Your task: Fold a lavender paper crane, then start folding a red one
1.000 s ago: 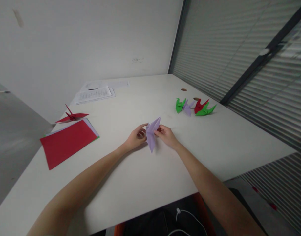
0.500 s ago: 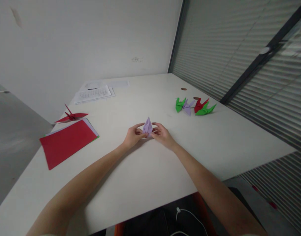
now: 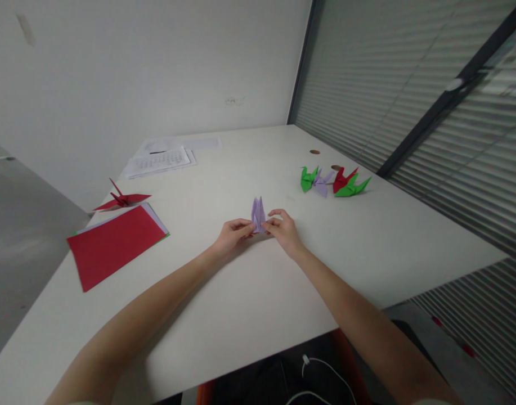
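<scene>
Lower pt. of lilac paper [image 3: 258, 211] hidden by L hand [image 3: 233, 235] & R hand [image 3: 283, 229]; folds there prob. doubled, too small to be sure. Arms [image 3: 169, 298] & white cable [image 3: 331, 370] cut off at btm edge. Text on printed sheets [image 3: 160, 162] too tiny to read.

A second ago the purple paper [image 3: 258, 215] was spread, one point reaching towards the near edge of the desk [image 3: 241, 315]; half a second ago it showed one broad tip. Now two narrow tips rise side by side, away from that edge. The left hand [image 3: 236, 234] has lowered its arched forefinger to the base; the right hand's [image 3: 285, 232] forefinger now stands off the paper.
</scene>
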Tool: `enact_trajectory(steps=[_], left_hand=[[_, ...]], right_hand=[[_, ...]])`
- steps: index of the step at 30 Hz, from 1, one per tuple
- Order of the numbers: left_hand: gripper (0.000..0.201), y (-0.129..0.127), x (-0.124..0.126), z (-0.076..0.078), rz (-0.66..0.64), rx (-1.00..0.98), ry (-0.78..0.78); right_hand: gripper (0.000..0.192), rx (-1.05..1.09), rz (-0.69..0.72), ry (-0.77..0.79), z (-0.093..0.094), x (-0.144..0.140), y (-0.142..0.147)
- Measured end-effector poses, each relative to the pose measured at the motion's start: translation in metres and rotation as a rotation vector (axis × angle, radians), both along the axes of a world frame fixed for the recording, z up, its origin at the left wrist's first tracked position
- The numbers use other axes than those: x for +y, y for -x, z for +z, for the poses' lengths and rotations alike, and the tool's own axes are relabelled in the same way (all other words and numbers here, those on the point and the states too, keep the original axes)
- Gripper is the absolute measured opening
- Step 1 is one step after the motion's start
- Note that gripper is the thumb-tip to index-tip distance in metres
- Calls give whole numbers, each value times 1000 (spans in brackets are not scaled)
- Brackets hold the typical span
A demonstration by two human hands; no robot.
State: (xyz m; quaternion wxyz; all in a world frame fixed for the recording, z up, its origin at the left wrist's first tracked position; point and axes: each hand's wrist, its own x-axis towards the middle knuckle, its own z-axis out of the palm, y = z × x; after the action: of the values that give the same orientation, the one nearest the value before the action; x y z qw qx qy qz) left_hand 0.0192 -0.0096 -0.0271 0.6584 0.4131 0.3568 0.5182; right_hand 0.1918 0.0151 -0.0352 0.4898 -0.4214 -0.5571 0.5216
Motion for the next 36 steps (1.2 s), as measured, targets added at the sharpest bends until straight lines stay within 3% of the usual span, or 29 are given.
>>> enact_trajectory(steps=[8,17,25,36], left_hand=[[30,-2,-1,1,76,-56,10],[21,-7,-6,7,-9,-118,-105],[18,-5,-5,3,4,-85,-174],[19,-3,-3,0,-15,-25,-187]], right_hand=[[31,-31,-58,-128,-1,-9,12],[14,-23,-44,-273,3,-14,15],[35,45,18,-165,7,-15,17],[38,44,6,-89,9,-14,14]])
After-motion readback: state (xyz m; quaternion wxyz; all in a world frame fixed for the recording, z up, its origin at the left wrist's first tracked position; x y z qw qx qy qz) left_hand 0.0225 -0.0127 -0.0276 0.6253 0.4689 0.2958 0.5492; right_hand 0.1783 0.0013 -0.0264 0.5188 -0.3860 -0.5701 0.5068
